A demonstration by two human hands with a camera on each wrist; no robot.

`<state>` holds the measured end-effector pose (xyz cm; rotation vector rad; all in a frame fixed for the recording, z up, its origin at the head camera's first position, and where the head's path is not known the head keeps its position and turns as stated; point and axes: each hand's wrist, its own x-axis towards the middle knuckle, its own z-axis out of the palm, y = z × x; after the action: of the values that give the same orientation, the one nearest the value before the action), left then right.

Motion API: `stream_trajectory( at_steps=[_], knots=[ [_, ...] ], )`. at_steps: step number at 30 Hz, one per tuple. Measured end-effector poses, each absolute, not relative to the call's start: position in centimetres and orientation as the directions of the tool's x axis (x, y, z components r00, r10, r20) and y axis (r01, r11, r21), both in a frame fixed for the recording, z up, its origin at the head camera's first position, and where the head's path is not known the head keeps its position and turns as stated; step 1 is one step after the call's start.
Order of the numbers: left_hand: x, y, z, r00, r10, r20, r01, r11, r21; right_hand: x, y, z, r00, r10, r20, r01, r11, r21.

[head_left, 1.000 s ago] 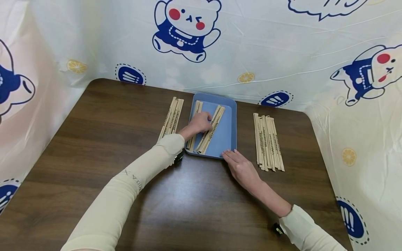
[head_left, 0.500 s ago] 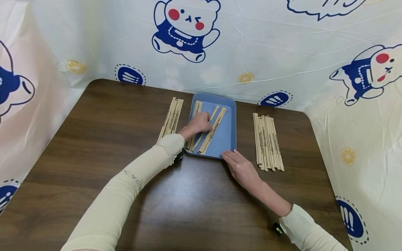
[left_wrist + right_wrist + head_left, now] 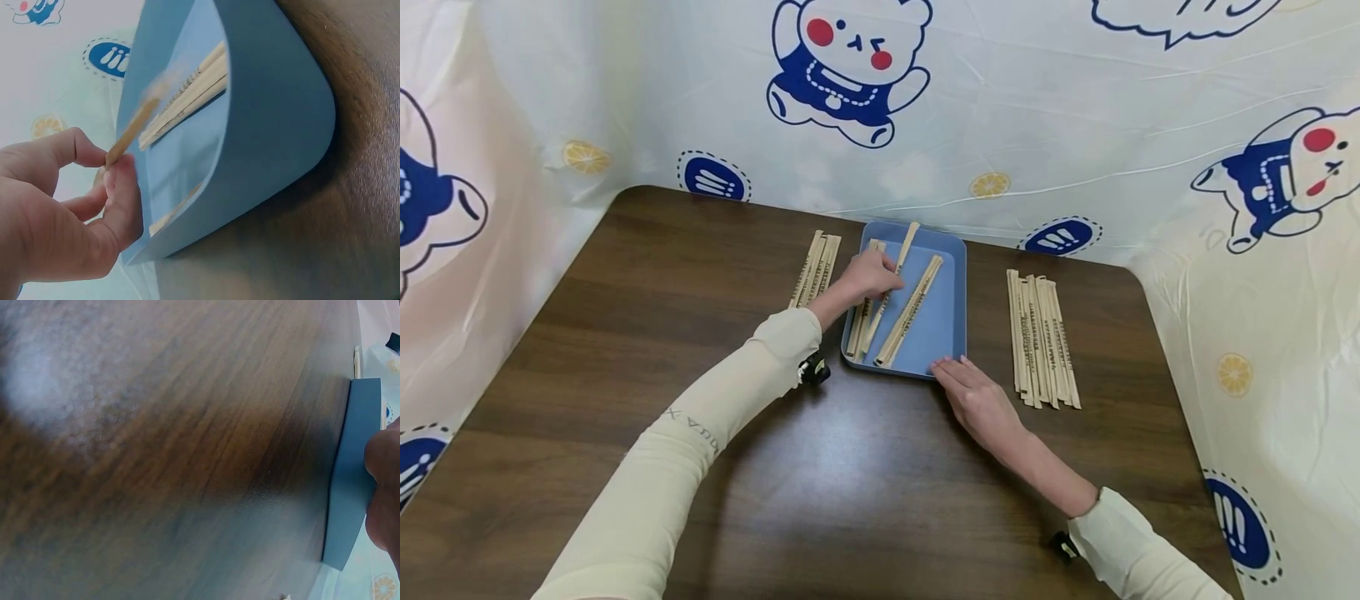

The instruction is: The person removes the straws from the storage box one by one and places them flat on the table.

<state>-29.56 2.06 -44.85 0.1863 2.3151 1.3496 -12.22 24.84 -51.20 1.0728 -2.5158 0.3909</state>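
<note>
My left hand (image 3: 871, 275) pinches one thin paper-wrapped stick (image 3: 907, 242) between thumb and fingers, tilted over the blue tray (image 3: 951, 308). In the left wrist view the stick (image 3: 132, 132) rises from the fingertips, its far end blurred. Other wrapped sticks (image 3: 908, 312) lie slantwise mid-tray, and more wrapped sticks (image 3: 856, 333) lie along its left side, partly beneath the hand. My right hand (image 3: 981, 404) holds the tray's near right corner, fingers over the rim. In the right wrist view, part of that hand (image 3: 384, 469) is against the outer wall; its fingertips are hidden there.
A bundle of several wrapped sticks (image 3: 817, 267) lies left of the tray, partly covered by the left forearm. Another bundle (image 3: 1040, 342) lies to the right. The brown table (image 3: 820, 500) meets a printed curtain (image 3: 700, 83) at the back and sides.
My left hand has separated one stick from those in the middle of the tray, then raised it and moved it slightly up and left. The right hand stays at the tray's corner.
</note>
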Motion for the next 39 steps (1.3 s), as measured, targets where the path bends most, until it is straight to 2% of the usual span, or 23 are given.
stream_trajectory(
  at_steps=[11,26,39],
  knots=[
    [-29.3,0.9,-44.1,-0.885,0.316,-0.341,-0.175,0.453,0.874,-12.2,24.7,-51.1,-0.63,-0.63,0.455,-0.74,0.665,-0.105],
    [-29.5,-2.2,-42.8,-0.865,0.361,-0.348,-0.203,0.383,0.901,-12.1,24.7,-51.0,-0.638,-0.635,0.436,-0.735,0.672,-0.096],
    [-29.9,-5.3,-42.8,-0.867,0.335,-0.37,-0.212,0.424,0.88,-12.2,24.6,-51.1,-0.632,-0.634,0.447,-0.737,0.669,-0.093]
  ],
)
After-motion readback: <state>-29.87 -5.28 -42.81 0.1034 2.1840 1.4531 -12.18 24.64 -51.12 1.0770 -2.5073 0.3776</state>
